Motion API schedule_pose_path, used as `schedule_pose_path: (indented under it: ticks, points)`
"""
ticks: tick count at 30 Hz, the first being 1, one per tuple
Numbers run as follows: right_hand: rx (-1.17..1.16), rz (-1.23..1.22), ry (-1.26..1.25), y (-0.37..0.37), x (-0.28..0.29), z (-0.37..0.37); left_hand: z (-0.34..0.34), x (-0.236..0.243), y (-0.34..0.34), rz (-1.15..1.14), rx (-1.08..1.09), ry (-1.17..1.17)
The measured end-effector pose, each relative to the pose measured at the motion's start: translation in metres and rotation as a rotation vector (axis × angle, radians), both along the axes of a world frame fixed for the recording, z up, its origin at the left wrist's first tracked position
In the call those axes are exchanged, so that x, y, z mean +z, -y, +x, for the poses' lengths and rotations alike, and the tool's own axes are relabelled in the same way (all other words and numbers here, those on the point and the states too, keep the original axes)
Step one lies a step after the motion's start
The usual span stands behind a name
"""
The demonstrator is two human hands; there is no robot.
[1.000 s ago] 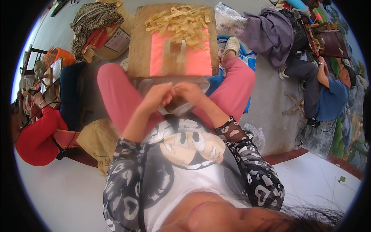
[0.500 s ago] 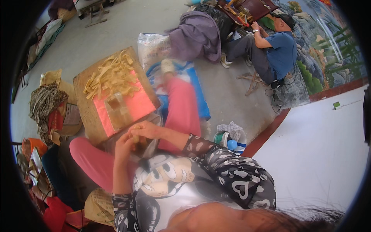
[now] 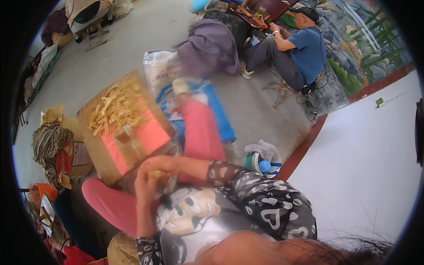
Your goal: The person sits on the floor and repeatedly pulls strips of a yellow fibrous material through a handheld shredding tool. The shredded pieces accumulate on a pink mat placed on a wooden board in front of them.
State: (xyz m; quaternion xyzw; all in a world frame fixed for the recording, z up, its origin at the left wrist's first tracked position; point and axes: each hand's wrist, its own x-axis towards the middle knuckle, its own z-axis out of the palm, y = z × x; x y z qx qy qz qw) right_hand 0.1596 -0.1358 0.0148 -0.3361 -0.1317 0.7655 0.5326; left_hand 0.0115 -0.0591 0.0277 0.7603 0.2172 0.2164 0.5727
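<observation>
My left hand (image 3: 144, 184) and my right hand (image 3: 160, 165) meet in front of my chest, fingers closed together. Between them a small yellowish piece (image 3: 155, 175) shows, blurred and partly covered; its kind cannot be made out. Just beyond the hands a brown board (image 3: 94, 129) lies tilted near my knees. A bright pink sheet (image 3: 148, 140) covers part of it. Flat tan strips (image 3: 118, 104) are heaped loosely at the board's far side. A brown rectangular block or packet (image 3: 129, 145) rests on the sheet, nearest to my hands.
A white bucket (image 3: 274, 164) with a cloth and blue-topped thing stands to the right, by a white wall (image 3: 353, 159). Cardboard box and patterned cloth (image 3: 49, 143) are at left. Blue sheeting (image 3: 223, 123) lies under my foot. A person in blue (image 3: 309, 51) sits at far right.
My joined hands have come back from the board's near edge toward my chest. The view has shifted a little, so the board and the seated person appear farther left.
</observation>
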Motion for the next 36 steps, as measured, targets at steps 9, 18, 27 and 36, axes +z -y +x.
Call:
schedule_pose_path:
  ticks: [9,18,27,36]
  points:
    - [-0.011,-0.006,0.71,-0.001,-0.013,-0.005,-0.014,-0.063,-0.023,-0.129,0.066,-0.211]
    - [-0.104,0.328,1.458,-0.003,-0.032,-0.023,-0.011,-0.045,-0.018,-0.08,0.084,-0.385]
    - [-0.102,0.165,0.274,-0.004,-0.023,-0.006,-0.008,-0.029,-0.019,0.027,0.2,-0.182]
    - [0.054,0.094,0.814,-0.007,-0.043,0.003,-0.009,-0.003,-0.004,0.391,0.01,-0.207]
